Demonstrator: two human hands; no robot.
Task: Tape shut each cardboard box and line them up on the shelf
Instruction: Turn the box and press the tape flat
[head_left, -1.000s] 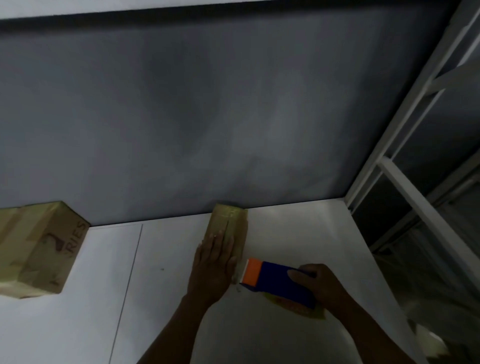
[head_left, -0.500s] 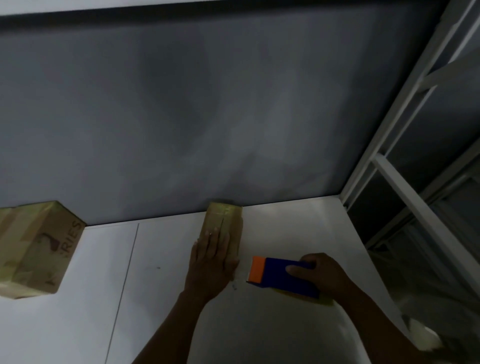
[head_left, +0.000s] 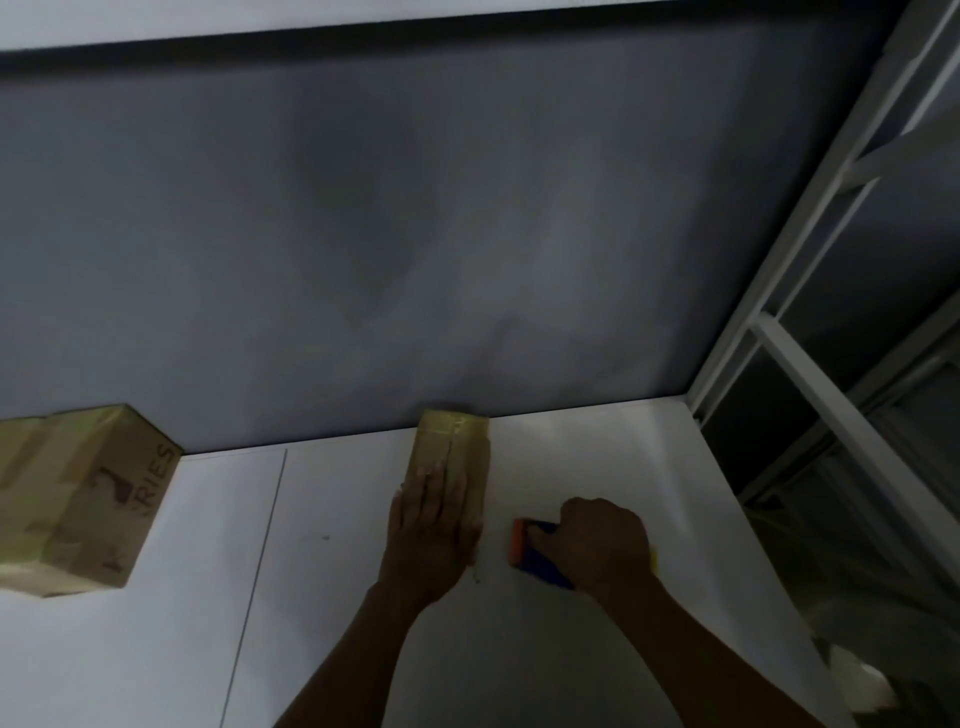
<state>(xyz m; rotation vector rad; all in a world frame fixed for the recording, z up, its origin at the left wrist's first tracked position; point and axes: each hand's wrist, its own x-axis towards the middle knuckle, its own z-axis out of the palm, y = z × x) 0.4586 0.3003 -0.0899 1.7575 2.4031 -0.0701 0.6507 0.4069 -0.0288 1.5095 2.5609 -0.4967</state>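
Note:
A small taped cardboard box (head_left: 453, 446) stands on the white shelf (head_left: 597, 467), its far end against the grey back wall. My left hand (head_left: 432, 530) lies flat on the near part of its top, fingers straight. To its right, my right hand (head_left: 597, 540) grips a blue tape dispenser (head_left: 540, 558) with an orange end, held low on the shelf; yellowish tape shows at the hand's right edge. A larger taped cardboard box (head_left: 78, 499) with printed letters stands at the far left of the shelf.
A white metal rack frame (head_left: 810, 395) rises at the shelf's right end, with dark space beyond it. A thin seam (head_left: 260, 571) runs across the shelf between the two boxes. The grey wall (head_left: 415, 234) closes off the back.
My right hand turned the dispenser and shifted slightly right, so the hand now covers most of it. My left hand stays pressed on the small box.

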